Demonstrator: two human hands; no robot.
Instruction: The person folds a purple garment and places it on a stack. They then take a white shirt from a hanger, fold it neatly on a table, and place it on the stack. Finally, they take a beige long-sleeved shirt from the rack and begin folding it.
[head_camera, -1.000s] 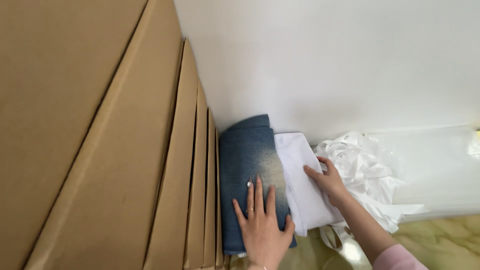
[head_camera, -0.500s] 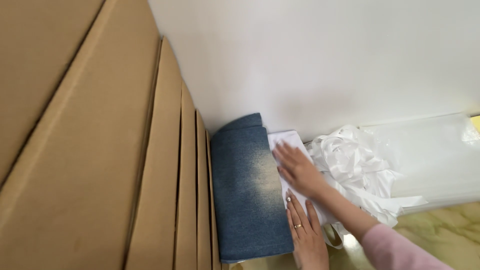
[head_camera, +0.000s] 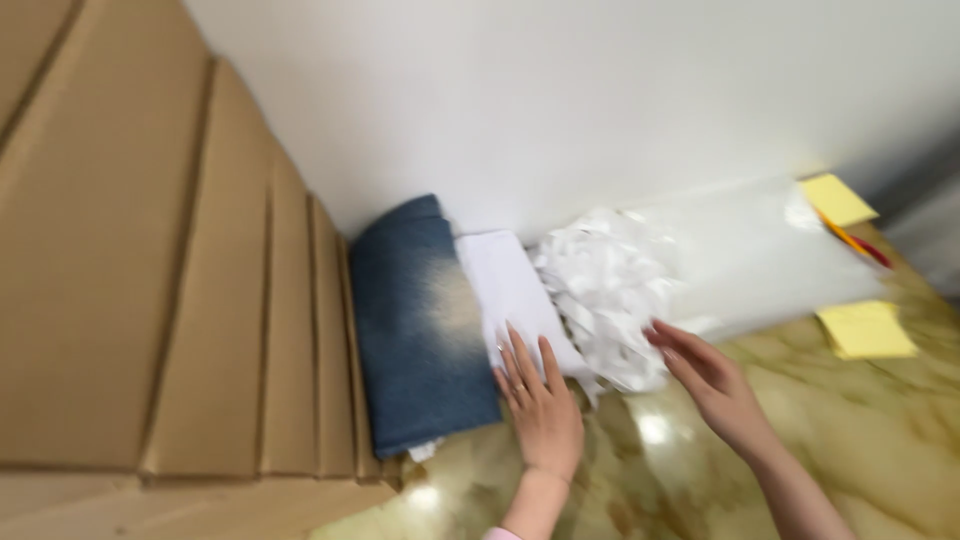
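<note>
Left hand flat on white sheet edge (beside jeans) — fingers spread.

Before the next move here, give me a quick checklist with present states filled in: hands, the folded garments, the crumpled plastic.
1. Left hand flat on folded white cloth: ok.
2. Right hand touching crumpled white plastic wrapping: ok, open, gripping nothing.
3. Folded blue denim garment lying flat beside stacked brown cardboard sheets: ok.
4. White cloth lying beside the denim or overlapping it: cannot tell.
5. Yellow paper pads away from both hands: ok.
</note>
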